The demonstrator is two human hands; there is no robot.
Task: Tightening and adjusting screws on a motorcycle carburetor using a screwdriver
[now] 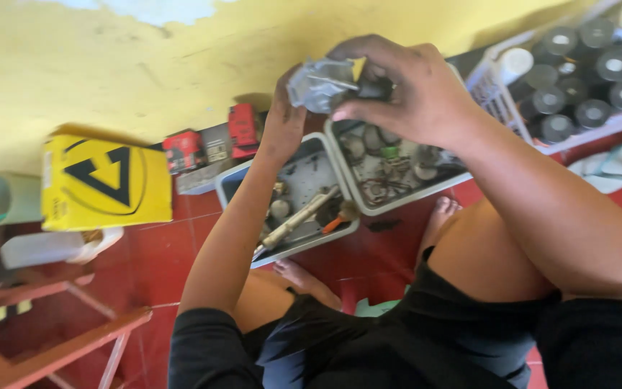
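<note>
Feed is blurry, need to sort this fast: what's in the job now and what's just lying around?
In hand:
grey metal part
left hand
right hand

Lying about:
two parts trays
yellow box
red tools
black rolls in white basket

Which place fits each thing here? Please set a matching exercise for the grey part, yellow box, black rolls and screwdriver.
Things:
1. grey metal part
2. yellow box
3. black rolls
4. orange-handled screwdriver

Places:
A. white basket at upper right
B. held between both hands
C. left tray on the red floor
D. against the yellow wall, at left

Pairs: 1-B, 2-D, 3-A, 4-C
</note>
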